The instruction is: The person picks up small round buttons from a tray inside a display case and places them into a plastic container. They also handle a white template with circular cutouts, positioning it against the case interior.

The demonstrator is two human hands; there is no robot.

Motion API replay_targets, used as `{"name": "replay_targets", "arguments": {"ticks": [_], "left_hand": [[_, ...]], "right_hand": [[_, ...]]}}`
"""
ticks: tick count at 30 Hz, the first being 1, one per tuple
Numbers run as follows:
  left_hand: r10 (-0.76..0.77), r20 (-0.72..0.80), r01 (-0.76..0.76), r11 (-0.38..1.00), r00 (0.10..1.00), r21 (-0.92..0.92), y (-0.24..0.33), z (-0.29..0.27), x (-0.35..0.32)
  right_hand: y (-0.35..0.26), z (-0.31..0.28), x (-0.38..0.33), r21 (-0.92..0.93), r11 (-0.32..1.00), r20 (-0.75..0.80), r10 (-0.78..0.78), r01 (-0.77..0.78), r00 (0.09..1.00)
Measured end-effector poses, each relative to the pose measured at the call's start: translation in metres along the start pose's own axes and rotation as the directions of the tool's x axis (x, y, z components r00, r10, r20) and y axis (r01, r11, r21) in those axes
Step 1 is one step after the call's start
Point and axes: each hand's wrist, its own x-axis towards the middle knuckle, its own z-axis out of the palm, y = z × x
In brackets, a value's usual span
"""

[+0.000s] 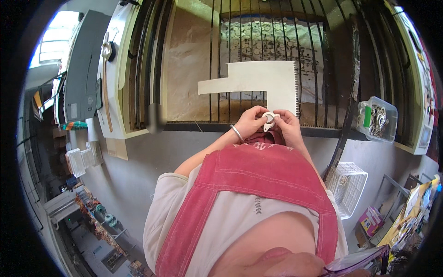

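Both my hands are together in front of my red apron. Between them is a small whitish ring-shaped piece with a tab at its lower end (268, 121). My left hand (251, 122), with a bracelet at the wrist, pinches its left side. The fingers of my right hand (289, 126) close on its right side. Just beyond the hands, a cream flat sheet (280, 78) with a cut-out corner and a toothed right edge lies across the dark bars (315, 60) of the machine bed.
A clear plastic bin (390, 121) full of similar ring-shaped pieces sits at the bed's right front corner. Many small round discs (258, 39) lie below the bars. A white basket (351, 189) stands lower right. A grey cabinet (83, 69) is on the left.
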Motion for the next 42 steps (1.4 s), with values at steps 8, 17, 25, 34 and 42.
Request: {"name": "replay_targets", "arguments": {"ticks": [8, 17, 25, 34, 42], "left_hand": [[0.281, 0.119, -0.305, 0.87, 0.952, 0.388, 0.001, -0.028, -0.001], [0.171, 0.279, -0.278, 0.872, 0.945, 0.404, 0.002, -0.06, -0.003], [0.56, 0.105, -0.425, 0.48, 0.822, 0.768, -0.032, -0.167, 0.031], [0.438, -0.022, -0.045, 0.142, 0.899, 0.989, -0.055, -0.243, 0.048], [0.448, 0.083, -0.207, 0.236, 0.89, 0.949, -0.035, -0.259, 0.052]], "right_hand": [[0.012, 0.028, 0.0, -0.216, 0.96, 0.021, -0.18, 0.18, 0.984], [0.02, 0.061, 0.0, -0.274, 0.936, 0.026, -0.223, 0.221, 0.974], [0.009, 0.04, -0.025, 0.157, 0.947, -0.474, -0.178, 0.282, 0.862], [0.046, 0.008, -0.057, 0.469, 0.811, -0.545, -0.045, 0.349, 0.837], [0.067, 0.013, -0.052, 0.446, 0.828, -0.586, -0.017, 0.34, 0.81]]}}
